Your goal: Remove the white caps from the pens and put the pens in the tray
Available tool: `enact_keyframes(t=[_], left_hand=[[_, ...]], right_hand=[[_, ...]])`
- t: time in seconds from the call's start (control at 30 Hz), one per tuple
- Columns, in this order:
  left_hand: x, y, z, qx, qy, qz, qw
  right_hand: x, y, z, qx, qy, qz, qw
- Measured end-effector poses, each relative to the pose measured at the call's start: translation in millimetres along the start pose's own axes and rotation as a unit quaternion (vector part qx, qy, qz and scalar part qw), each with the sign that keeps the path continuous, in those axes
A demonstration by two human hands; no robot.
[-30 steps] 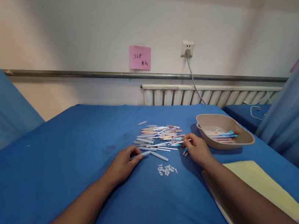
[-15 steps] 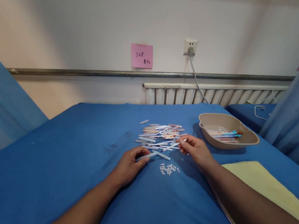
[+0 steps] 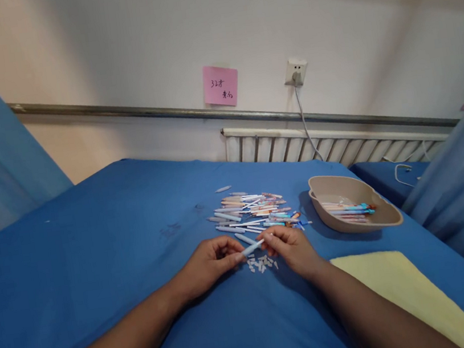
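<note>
1. Blue cloth (image 3: 93, 228), pale wall (image 3: 132, 50). A pale-blue pen barrel (image 3: 250, 250) looks light, stiff, smooth; best pinched near its ends.
2. It spans between the left hand (image 3: 210, 264), pinching one end, and right hand (image 3: 293, 250), fingertips closed on a white stick (image 3: 260, 242).
3. Loose pen parts (image 3: 229, 217) lie just beyond.

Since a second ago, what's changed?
Right hand moved left and nearer with the white stick; left hand moved right and nearer with the light-blue tube. Stick and tube now meet; insertion can't be told. Unmoved: tan basket, white tips, pink note.
</note>
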State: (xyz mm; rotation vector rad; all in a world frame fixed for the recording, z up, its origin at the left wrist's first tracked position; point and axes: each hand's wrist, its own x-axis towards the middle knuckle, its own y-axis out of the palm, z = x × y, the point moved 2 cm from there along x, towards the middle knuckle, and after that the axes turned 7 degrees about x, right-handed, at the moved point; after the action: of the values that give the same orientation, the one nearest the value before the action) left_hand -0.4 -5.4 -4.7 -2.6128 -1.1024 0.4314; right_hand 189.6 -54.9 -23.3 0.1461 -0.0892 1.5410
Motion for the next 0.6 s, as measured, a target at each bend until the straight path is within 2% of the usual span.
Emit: enact_keyframes(t=[0.1,0.23,0.4,0.5,0.6], left_hand=[[-2.3,5.6,-1.3,-0.032,0.003,0.015,0.999],[-3.7,7.9,-0.2,-0.057,-0.014,0.016,0.998],[-2.4,7.9,0.9,-0.033,0.006,0.023,0.999],[-1.3,5.2,1.5,0.02,0.024,0.024,0.999],[-0.7,-1.5,2.4,0.105,0.04,0.007,0.994]], right_hand=[[-4.1,7.4,-2.2,-0.03,0.001,0.035,0.999],[-5.0,8.7,-4.4,-0.037,0.005,0.049,0.998],[-4.2,10.0,-5.9,-0.019,0.021,0.068,0.997],[-1.5,6.4,-3.9,0.003,0.02,0.03,0.999],[4.4,-8.1,-3.5,0.05,0.022,-0.068,0.996]])
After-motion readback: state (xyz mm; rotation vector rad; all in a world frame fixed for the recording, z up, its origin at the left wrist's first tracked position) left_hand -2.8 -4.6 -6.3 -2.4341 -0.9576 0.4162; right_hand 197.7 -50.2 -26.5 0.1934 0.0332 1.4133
